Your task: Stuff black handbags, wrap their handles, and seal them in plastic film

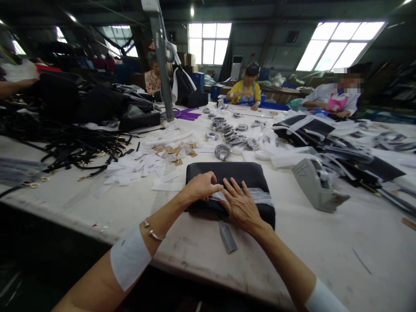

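Observation:
A black bag (pixel 224 170) lies flat on the table in front of me, with a translucent whitish wrapping strip (pixel 261 197) running across it. My right hand (pixel 240 203) rests palm down on the bag and strip, fingers stretched and spread. At the strip's left part, my left hand (pixel 203 186) is closed, its fingers curled and one digit reaching toward the right hand. Whatever the left fingers grip, if anything, is hidden. From under the bag's near edge a grey tab-like piece (pixel 228 237) sticks out onto the table.
A grey tape dispenser (pixel 313 184) stands to the right. White paper slips (pixel 130 169) and black straps with gold clasps (pixel 87 149) lie left. Coiled wrapped straps (pixel 224 151) lie beyond the bag, more black bags (pixel 305 125) at right. A metal post (pixel 162 65) rises behind; several people sit around.

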The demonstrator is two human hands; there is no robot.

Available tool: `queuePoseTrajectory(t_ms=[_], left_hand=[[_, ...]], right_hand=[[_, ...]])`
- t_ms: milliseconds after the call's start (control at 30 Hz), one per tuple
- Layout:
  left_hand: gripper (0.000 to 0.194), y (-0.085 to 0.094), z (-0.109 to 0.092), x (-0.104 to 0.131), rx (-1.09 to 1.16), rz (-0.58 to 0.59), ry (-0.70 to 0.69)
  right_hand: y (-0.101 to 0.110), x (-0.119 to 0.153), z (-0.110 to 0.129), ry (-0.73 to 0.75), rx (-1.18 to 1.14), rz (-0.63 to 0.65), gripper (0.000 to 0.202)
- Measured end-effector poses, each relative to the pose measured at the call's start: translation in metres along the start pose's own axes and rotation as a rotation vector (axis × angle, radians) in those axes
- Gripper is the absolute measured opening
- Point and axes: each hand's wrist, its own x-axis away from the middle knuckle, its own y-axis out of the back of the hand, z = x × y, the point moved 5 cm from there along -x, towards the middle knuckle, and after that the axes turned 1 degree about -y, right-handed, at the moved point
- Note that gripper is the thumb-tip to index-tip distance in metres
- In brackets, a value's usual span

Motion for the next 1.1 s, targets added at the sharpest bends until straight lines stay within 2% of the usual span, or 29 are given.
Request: queuePoseTrajectory(t_ms=[100, 300, 367, 500, 600, 667, 833, 1000, 1100], left_hand=[[0.024, 0.0, -0.002, 0.002, -0.068, -0.058, -0.04], [0.028, -0.002, 0.001, 0.014, -0.28, -0.197, -0.126], [0.027, -0.006, 0.006, 0.015, -0.318, -0.206, -0.158], [0.023, -0.011, 0.013, 0.016, -0.305, -0.19, -0.201], [0.021, -0.012, 0.012, 0.018, -0.304, -0.192, -0.22], [0.021, -0.012, 0.01, 0.02, -0.302, -0.197, -0.232], [0.02, -0.013, 0.009, 0.022, -0.315, -0.197, -0.244], [0.015, -0.014, 0.006, 0.02, -0.378, -0.204, -0.215], [0.017, -0.019, -0.003, 0.031, -0.444, -0.25, -0.223]], right_hand=[[0.001, 0.0, 0.0, 0.005, -0.027, -0.024, 0.049], [0.002, -0.001, -0.009, -0.042, -0.15, -0.069, 0.057], [0.006, 0.001, -0.018, -0.095, -0.268, -0.157, 0.056], [0.018, 0.013, -0.033, -0.171, -0.528, -0.448, 0.038], [0.023, 0.02, -0.032, -0.151, -0.558, -0.53, 0.02], [0.023, 0.02, -0.024, -0.09, -0.502, -0.462, 0.02], [0.015, 0.014, -0.002, 0.114, -0.292, -0.153, 0.03], [0.009, 0.011, 0.005, 0.184, -0.179, -0.022, 0.043], [0.009, 0.011, 0.007, 0.19, -0.182, 0.012, 0.046]])
